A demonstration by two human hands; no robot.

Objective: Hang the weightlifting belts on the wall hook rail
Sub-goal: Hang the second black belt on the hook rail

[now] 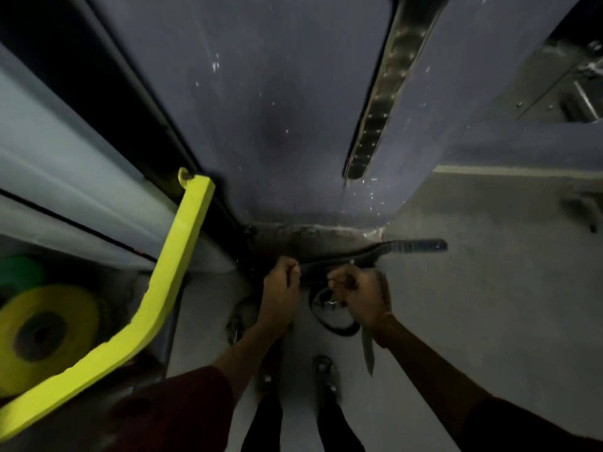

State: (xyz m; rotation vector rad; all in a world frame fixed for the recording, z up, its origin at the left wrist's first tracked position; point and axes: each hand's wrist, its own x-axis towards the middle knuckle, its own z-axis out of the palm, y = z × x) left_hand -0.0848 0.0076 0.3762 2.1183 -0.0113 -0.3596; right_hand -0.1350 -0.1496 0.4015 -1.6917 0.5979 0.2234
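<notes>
A: At the foot of the grey-blue wall (261, 109), head view: report hand positions.

B: Left hand (281, 288) and right hand (360, 293) are low and side by side, close to the wall base. Both are clenched on a dark weightlifting belt (339, 259).

A: Belt position?

B: It runs between the two fists. The tapered end with its row of holes (414, 245) extends right, past the right hand. A dark loop (329, 324) hangs below the right hand, above the pale floor (473, 288). A metal part shows at the right fist; the blur prevents saying whether it is a buckle.

A: Second belt?

B: A perforated strap (380, 102) hangs flat on the wall, upper right. Its hook is not discernible.

A: Surroundings?

B: A bent yellow bar (176, 272) stands left. Behind it lies a yellow weight plate (45, 334). Two shoes (323, 373) show below the forearms.
</notes>
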